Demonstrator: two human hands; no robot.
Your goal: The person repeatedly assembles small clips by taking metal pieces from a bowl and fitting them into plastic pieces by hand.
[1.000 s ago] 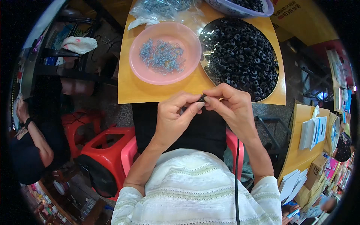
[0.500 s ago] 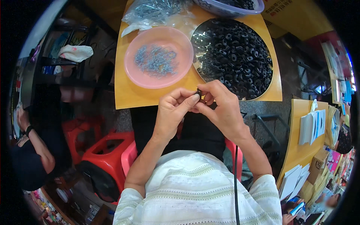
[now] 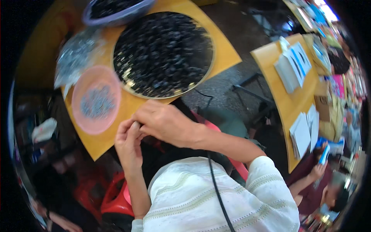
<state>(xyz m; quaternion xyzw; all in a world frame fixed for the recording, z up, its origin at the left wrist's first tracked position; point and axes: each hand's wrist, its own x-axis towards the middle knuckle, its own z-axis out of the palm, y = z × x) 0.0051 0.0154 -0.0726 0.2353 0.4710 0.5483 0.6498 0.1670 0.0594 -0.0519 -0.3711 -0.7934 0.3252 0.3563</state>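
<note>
My left hand (image 3: pixel 128 144) and my right hand (image 3: pixel 164 123) meet fingertip to fingertip just off the near edge of a yellow wooden table (image 3: pixel 127 105). They pinch something very small between them; in the blurred picture I cannot make it out. Just beyond my hands lies a large round tray (image 3: pixel 164 54) heaped with small black rings. To its left stands a pink bowl (image 3: pixel 96 99) holding small grey-blue bits.
A clear plastic bag (image 3: pixel 75 58) of small parts lies beyond the pink bowl, and a purple basin (image 3: pixel 116 7) of black pieces sits at the far edge. A red plastic stool (image 3: pixel 112 193) is under me. To the right another person (image 3: pixel 328 193) sits at a second yellow table (image 3: pixel 293 96) with stacked papers.
The view has swung and tilted, so the table now sits up and left and the right-hand table comes into sight. My hands stay pinched together at the table's near edge.
</note>
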